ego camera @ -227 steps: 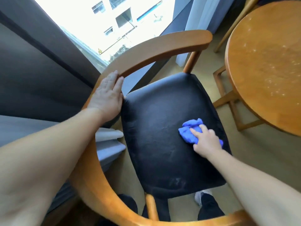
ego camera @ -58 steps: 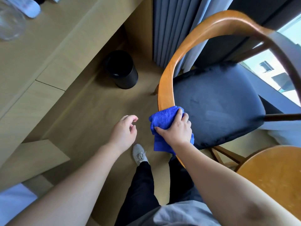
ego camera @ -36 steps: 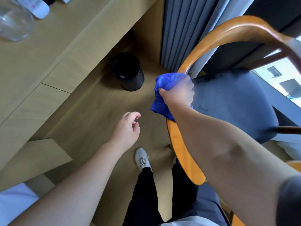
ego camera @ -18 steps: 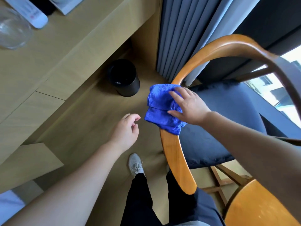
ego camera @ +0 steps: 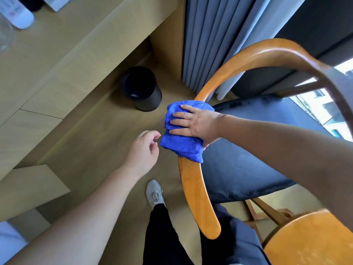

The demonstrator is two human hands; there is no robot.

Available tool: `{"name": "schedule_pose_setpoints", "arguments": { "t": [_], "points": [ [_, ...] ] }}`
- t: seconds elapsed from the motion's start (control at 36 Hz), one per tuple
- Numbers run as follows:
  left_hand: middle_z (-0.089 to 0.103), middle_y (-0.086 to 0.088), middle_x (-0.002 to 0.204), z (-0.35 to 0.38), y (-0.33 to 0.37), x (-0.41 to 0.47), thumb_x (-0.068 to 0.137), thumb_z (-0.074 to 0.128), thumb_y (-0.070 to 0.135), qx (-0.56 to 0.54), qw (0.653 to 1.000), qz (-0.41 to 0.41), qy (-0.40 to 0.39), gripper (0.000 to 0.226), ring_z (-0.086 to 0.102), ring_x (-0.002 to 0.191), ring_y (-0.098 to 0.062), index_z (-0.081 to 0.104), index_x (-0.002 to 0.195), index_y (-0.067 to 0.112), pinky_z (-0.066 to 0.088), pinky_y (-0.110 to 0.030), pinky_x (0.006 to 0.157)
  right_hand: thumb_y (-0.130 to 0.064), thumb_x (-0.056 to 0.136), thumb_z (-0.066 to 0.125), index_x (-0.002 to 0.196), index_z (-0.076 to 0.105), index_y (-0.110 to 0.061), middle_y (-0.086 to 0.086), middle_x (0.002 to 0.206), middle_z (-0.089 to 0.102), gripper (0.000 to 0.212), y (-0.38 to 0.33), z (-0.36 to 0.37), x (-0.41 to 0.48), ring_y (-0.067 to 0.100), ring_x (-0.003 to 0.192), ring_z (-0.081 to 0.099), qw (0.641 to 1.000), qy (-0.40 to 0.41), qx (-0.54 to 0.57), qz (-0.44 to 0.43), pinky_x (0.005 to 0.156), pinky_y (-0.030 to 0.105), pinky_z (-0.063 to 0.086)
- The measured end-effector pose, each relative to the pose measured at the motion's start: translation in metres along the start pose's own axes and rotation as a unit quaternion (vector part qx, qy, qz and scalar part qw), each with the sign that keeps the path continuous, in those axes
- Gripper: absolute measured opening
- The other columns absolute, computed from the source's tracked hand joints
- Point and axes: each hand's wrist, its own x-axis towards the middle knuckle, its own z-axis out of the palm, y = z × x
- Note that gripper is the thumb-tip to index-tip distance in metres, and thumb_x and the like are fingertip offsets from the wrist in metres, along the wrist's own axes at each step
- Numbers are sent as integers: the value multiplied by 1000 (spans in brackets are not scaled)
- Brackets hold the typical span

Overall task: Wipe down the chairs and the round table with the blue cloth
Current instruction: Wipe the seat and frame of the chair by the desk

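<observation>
Draping chair rail (ego camera: 193,188), blue cloth (ego camera: 181,146) above wooden floor (ego camera: 95,142).

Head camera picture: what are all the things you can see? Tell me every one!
blue cloth: one, blue, draped over the chair's rail
chair: one, orange wood rail with dark seat, centre right
round table: one, orange wood, bottom right corner
bin: one, black, on the floor by the desk
desk: one, pale wood, left
remote: one, white, on the desk, top left
curtain: one, grey-blue, top middle
shoe: one, grey, on the floor
right hand: one, fingers straight, pressing on the blue cloth
left hand: one, loosely curled, holding nothing
</observation>
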Motion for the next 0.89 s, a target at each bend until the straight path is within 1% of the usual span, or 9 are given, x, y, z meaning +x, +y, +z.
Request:
{"name": "schedule_pose_setpoints", "arguments": {
  "t": [0.11, 0.19, 0.28, 0.36, 0.44, 0.64, 0.69, 0.81, 0.89],
  "points": [
    [56, 4, 105, 3, 8, 7, 88, 52, 1, -8, 1000, -4, 8, 28, 51, 76, -8, 61, 113, 11, 37, -17, 73, -53, 72, 74, 155, 10, -26, 8, 159, 20, 108, 13, 3, -3, 32, 147, 12, 999, 24, 17, 28, 118, 51, -3],
    [58, 3, 106, 6, 12, 13, 87, 52, 0, -11, 1000, 4, 13, 28, 55, 80, -12, 62, 111, 11, 47, -28, 76, -49, 71, 73, 153, 16, -26, 6, 154, 29, 103, 33, 0, -6, 32, 143, 20, 995, 28, 22, 88, 118, 50, 7],
    [54, 8, 105, 6, 19, 18, 88, 51, 1, -3, 1000, 7, 12, 28, 57, 85, -13, 61, 111, 12, 51, -34, 81, -44, 72, 72, 147, 31, -24, 5, 140, 46, 87, 64, -3, -14, 31, 132, 37, 985, 29, 28, 167, 113, 48, 22],
    [56, 6, 109, 7, 26, 25, 89, 50, 5, 10, 1000, 5, 5, 28, 58, 89, -12, 60, 114, 14, 52, -37, 83, -48, 76, 69, 138, 42, -23, 4, 126, 55, 72, 88, -3, -15, 28, 119, 48, 979, 8, 25, 200, 106, 47, 31],
    [57, 5, 111, 7, 36, 33, 90, 49, 5, 6, 1000, 0, 3, 28, 58, 91, -11, 59, 114, 15, 52, -39, 84, -50, 76, 67, 135, 45, -23, 4, 121, 57, 69, 95, 1, -14, 29, 114, 51, 982, 15, 22, 188, 102, 45, 35],
    [56, 1, 118, 2, 67, 49, 93, 48, 5, 8, 1000, -12, -8, 29, 55, 96, -9, 57, 119, 14, 45, -20, 83, -45, 77, 66, 132, 48, -26, 2, 117, 58, 61, 113, 5, -29, 27, 112, 52, 973, 35, 25, 228, 102, 45, 35],
    [55, 2, 121, -1, 75, 52, 94, 48, 6, 15, 1000, -18, -8, 30, 54, 98, -8, 56, 122, 15, 44, -17, 81, -45, 74, 68, 126, 51, -25, 2, 113, 60, 58, 123, 4, -37, 27, 109, 53, 968, 37, 28, 247, 100, 45, 36],
    [56, 1, 124, -5, 90, 55, 95, 49, 8, 30, 999, -25, 4, 31, 53, 100, -7, 55, 124, 16, 41, -14, 79, -47, 57, 81, 118, 53, -26, 0, 107, 61, 70, 141, 4, -56, 26, 104, 55, 960, 21, 34, 276, 98, 45, 38],
    [57, 1, 125, -8, 101, 59, 94, 50, 10, 44, 999, -27, 11, 31, 55, 103, -9, 56, 124, 17, 44, -17, 81, -42, 63, 75, 119, 52, -24, 3, 110, 59, 64, 151, 3, -69, 28, 107, 53, 951, 40, 68, 298, 101, 46, 35]
  ]
}}
